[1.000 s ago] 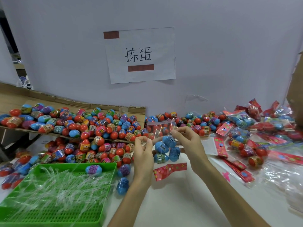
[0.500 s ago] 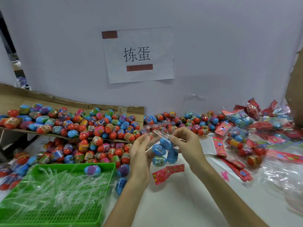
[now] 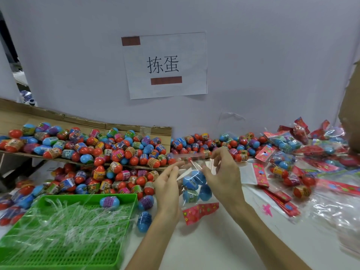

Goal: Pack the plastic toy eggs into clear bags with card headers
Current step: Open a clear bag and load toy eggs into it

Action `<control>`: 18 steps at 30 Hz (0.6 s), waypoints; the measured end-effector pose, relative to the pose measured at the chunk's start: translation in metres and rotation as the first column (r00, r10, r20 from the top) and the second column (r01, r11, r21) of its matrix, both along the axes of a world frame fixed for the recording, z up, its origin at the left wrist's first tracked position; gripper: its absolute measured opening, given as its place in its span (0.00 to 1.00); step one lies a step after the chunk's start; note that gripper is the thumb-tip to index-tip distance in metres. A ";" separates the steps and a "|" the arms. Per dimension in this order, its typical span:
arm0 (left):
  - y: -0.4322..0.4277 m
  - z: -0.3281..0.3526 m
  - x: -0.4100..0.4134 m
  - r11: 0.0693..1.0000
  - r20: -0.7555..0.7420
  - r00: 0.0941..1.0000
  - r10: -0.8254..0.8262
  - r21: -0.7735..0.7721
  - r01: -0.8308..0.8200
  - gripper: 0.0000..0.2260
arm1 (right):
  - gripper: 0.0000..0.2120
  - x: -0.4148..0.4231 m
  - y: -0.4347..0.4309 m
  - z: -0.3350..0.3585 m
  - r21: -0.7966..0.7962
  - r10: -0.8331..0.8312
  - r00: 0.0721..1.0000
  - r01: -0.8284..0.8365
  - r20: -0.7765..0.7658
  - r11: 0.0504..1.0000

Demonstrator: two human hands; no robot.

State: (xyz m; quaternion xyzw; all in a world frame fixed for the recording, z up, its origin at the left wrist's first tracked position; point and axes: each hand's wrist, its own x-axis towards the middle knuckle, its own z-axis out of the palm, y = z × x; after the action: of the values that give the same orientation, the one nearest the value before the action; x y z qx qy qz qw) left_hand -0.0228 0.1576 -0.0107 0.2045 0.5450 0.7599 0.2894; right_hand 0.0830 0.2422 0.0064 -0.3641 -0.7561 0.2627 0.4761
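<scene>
Head view: bag (image 3: 187,173) of eggs (image 3: 191,182), long axis 12 to 6 o'clock, header (image 3: 200,211) at 6.
Left hand (image 3: 167,189): straight fingers touching bag.
Right hand (image 3: 224,177): thumb on bag; grasp unclear.

Left hand (image 3: 167,189) and right hand (image 3: 224,178) bare — slim bare forearms (image 3: 263,230) behind them.

Bright, even indoor light, soft shadows, glare on cellophane bags (image 3: 335,209) at right, motion-blurred hands (image 3: 196,184), wide-angle bending at edges
</scene>
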 end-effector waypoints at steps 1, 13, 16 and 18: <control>0.000 0.000 0.002 1.000 -0.030 0.999 -0.012 -0.008 0.011 0.13 | 0.18 -0.001 -0.003 0.000 0.135 0.023 1.000 -0.025 0.021 0.991; -0.002 0.005 0.008 0.999 -0.179 0.984 -0.025 0.015 0.028 0.13 | 0.08 -0.006 0.001 -0.008 0.210 0.138 0.989 -0.146 0.054 0.967; 0.000 0.003 0.008 0.999 -0.194 0.980 -0.034 -0.018 0.031 0.13 | 0.14 -0.008 0.000 -0.008 0.241 0.077 0.996 -0.083 0.033 0.967; 0.000 0.003 0.011 0.999 -0.243 0.969 -0.038 -0.028 0.032 0.13 | 0.15 -0.007 -0.002 -0.007 0.296 0.063 0.997 -0.073 0.042 0.952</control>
State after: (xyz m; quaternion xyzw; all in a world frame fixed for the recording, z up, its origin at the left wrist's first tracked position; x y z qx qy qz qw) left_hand -0.0121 0.1576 -0.0077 0.3022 0.5818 0.7173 0.2360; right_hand 0.0758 0.2403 -0.0005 -0.2662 -0.8067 0.1563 0.5040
